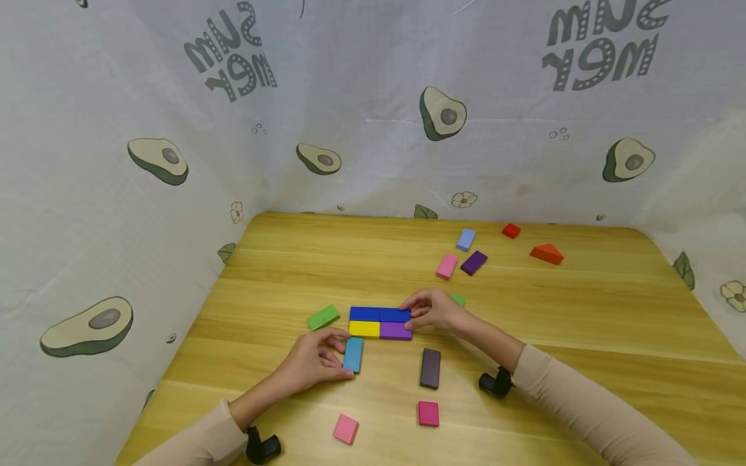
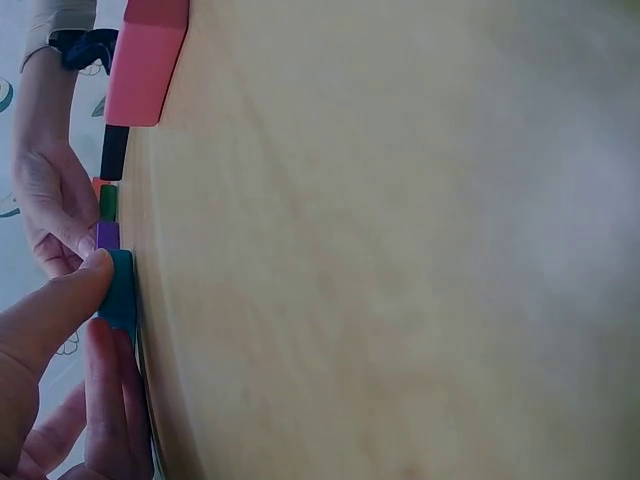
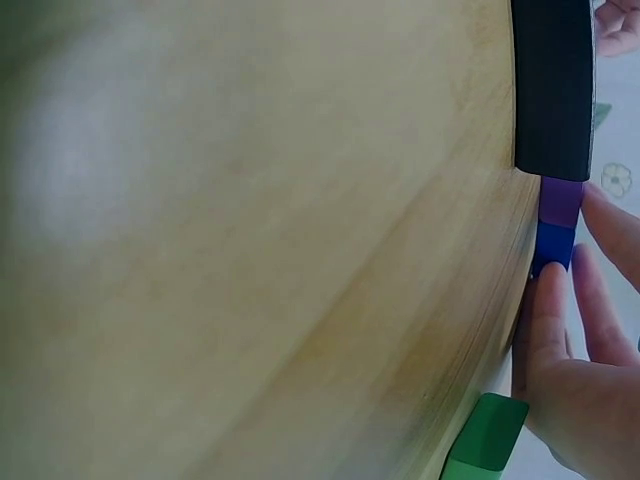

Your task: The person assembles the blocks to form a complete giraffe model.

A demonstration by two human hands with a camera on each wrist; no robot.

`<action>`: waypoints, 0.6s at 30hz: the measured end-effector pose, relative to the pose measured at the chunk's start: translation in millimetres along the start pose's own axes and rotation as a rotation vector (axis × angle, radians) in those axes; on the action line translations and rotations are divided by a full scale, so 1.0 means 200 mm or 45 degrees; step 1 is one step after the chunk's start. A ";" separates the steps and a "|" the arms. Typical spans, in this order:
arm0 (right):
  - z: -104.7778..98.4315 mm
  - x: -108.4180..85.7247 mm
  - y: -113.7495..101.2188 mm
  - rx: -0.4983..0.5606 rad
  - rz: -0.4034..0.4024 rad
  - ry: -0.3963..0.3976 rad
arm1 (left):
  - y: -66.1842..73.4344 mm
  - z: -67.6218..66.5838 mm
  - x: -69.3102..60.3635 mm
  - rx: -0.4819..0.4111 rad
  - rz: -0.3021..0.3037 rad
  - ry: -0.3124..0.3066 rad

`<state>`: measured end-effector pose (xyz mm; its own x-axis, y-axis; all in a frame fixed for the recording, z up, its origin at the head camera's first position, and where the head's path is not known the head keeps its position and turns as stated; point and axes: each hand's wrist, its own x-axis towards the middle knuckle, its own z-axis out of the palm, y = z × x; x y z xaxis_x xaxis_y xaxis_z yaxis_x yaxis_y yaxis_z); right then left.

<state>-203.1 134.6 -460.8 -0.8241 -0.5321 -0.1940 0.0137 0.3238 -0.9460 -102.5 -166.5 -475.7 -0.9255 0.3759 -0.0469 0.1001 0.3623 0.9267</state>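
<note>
My left hand (image 1: 311, 362) pinches a light blue rectangular block (image 1: 352, 355) between thumb and fingers, just below a rectangle of blocks lying flat on the table. In that rectangle, two dark blue blocks (image 1: 365, 314) lie side by side along the far row. A yellow block (image 1: 364, 329) and a purple block (image 1: 395, 331) form the near row. At its right end, my right hand (image 1: 432, 309) has fingertips on the far edge of the right dark blue block (image 3: 554, 246), with the thumb at the purple block (image 3: 561, 201).
A green block (image 1: 323, 317) lies left of the rectangle; another green block (image 1: 458, 299) is partly behind the right hand. Nearer are a dark block (image 1: 430, 369), magenta square (image 1: 428, 413) and pink square (image 1: 346, 428). Several blocks, including a red triangle (image 1: 547, 254), lie far right.
</note>
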 end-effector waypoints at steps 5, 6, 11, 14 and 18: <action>0.00 0.00 0.00 -0.007 -0.002 0.002 | -0.01 0.00 0.01 0.023 0.006 0.011; 0.00 0.00 0.00 -0.010 -0.001 0.003 | -0.01 0.00 0.01 0.027 0.006 0.013; 0.00 0.00 -0.01 -0.026 -0.011 0.003 | 0.00 0.01 0.01 0.034 0.004 0.019; 0.00 0.00 0.00 -0.029 -0.019 0.000 | 0.00 0.01 0.01 0.034 0.005 0.023; 0.00 0.00 0.00 -0.025 -0.014 0.003 | 0.00 0.01 0.01 0.036 0.008 0.027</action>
<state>-202.5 134.7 -460.0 -0.8257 -0.5336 -0.1830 -0.0066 0.3336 -0.9427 -103.9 -163.6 -475.9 -0.9324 0.3600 -0.0328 0.1160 0.3838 0.9161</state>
